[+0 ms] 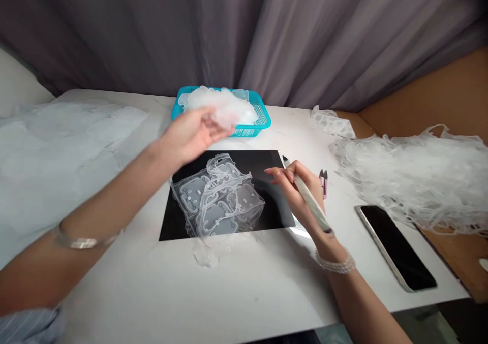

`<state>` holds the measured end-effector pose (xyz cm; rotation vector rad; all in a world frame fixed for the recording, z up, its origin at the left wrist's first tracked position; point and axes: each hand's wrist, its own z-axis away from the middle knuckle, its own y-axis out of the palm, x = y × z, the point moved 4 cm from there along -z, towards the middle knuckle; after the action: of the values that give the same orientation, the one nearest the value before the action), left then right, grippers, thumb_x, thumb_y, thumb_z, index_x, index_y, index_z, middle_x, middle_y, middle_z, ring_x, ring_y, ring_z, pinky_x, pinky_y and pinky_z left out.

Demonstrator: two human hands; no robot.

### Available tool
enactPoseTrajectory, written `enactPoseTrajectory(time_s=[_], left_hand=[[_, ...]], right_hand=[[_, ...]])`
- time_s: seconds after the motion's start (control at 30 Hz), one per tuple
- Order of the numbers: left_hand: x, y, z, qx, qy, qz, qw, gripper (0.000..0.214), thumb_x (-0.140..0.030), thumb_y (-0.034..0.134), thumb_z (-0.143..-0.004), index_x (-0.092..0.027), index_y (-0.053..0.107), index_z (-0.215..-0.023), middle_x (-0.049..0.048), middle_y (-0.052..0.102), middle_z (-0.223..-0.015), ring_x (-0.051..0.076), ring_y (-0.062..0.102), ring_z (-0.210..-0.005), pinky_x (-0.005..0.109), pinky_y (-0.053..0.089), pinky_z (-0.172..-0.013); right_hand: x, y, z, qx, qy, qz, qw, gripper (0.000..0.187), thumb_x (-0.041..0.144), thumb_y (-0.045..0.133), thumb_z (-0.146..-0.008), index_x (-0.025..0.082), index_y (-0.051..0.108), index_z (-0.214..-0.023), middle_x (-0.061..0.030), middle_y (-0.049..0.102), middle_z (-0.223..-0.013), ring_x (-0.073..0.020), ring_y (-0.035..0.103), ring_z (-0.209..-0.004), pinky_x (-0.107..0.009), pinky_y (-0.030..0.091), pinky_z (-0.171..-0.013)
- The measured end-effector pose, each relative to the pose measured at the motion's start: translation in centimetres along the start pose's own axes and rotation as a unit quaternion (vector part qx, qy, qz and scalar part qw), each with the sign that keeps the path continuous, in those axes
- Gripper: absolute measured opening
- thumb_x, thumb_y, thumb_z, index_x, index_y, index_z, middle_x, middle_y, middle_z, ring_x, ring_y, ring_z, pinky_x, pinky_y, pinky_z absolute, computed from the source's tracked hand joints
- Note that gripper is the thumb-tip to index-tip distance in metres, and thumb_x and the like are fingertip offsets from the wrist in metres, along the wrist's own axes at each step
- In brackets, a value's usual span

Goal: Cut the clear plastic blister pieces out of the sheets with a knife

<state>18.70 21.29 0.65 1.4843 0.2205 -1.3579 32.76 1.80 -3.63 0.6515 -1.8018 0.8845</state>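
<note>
My left hand (pixel 198 133) reaches over the front edge of the blue basket (pixel 263 120), fingers stretched out and slightly apart beside a heap of translucent white pieces (pixel 213 102). Nothing shows clearly in its grasp. In my right hand (pixel 301 186) is a slim pen-like tool with a pale handle (pixel 312 204), its dark tip pointing up and left. Between the hands, clear molded plastic sheets with frame-like shapes (pixel 217 214) lie stacked and tangled on a black mat (pixel 272 201).
A pink-handled pair of small snips (pixel 324 181) lies behind my right hand. At right are a phone (pixel 396 247) and a big tangle of clear plastic strips (pixel 419 176) by a cardboard box (pixel 438 95). Translucent sheets (pixel 57 161) pile up at left. A crumpled scrap (pixel 208 255) sits before the mat.
</note>
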Motion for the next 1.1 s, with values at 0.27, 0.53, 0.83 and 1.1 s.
enactPoseTrajectory(time_s=[0.27, 0.53, 0.83, 1.1], left_hand=[[1.0, -0.1, 0.2, -0.025, 0.057, -0.111, 0.992, 0.057, -0.024, 0.056, -0.091, -0.016, 0.038, -0.144, 0.0184, 0.065, -0.122, 0.025, 0.065, -0.112, 0.034, 0.054, -0.091], [3.7, -6.2, 5.7, 0.096, 0.061, -0.691, 0.714, 0.019, -0.038, 0.066, -0.082, -0.024, 0.069, -0.093, 0.0007, 0.064, -0.071, 0.018, 0.057, -0.064, 0.027, 0.037, -0.058], [2.8, -0.4, 1.7, 0.041, 0.036, -0.473, 0.879, 0.014, -0.029, 0.069, -0.073, -0.020, 0.058, -0.074, 0.0028, 0.062, -0.064, 0.014, 0.053, -0.052, 0.027, 0.037, -0.053], [5.2, 10.5, -7.3, 0.073, 0.086, -0.444, 0.889, 0.008, -0.022, 0.053, -0.082, -0.015, 0.056, -0.083, 0.0169, 0.069, -0.088, 0.021, 0.067, -0.076, 0.037, 0.052, -0.075]], right_hand=[[1.1, 3.7, 2.4, 0.263, -0.200, 0.122, 0.936, 0.026, 0.020, 0.056, -0.093, 0.025, 0.038, -0.074, -0.0053, 0.062, -0.089, -0.0236, 0.061, -0.103, -0.035, 0.051, -0.079], [2.3, 6.6, 4.8, 0.348, -0.336, 0.242, 0.841, 0.028, -0.004, 0.040, -0.083, 0.023, 0.040, -0.075, -0.0010, 0.051, -0.069, -0.0196, 0.049, -0.079, -0.031, 0.040, -0.065], [1.6, -2.3, -2.2, 0.064, -0.030, -0.059, 0.996, 0.032, 0.022, 0.064, -0.086, 0.025, 0.036, -0.071, -0.0002, 0.066, -0.080, -0.0170, 0.064, -0.074, -0.031, 0.051, -0.066], [-4.6, -7.5, -5.5, -0.040, 0.070, -0.090, 0.993, 0.037, 0.028, 0.078, -0.073, 0.025, 0.041, -0.072, -0.0006, 0.069, -0.075, -0.0226, 0.070, -0.083, -0.037, 0.058, -0.069]])
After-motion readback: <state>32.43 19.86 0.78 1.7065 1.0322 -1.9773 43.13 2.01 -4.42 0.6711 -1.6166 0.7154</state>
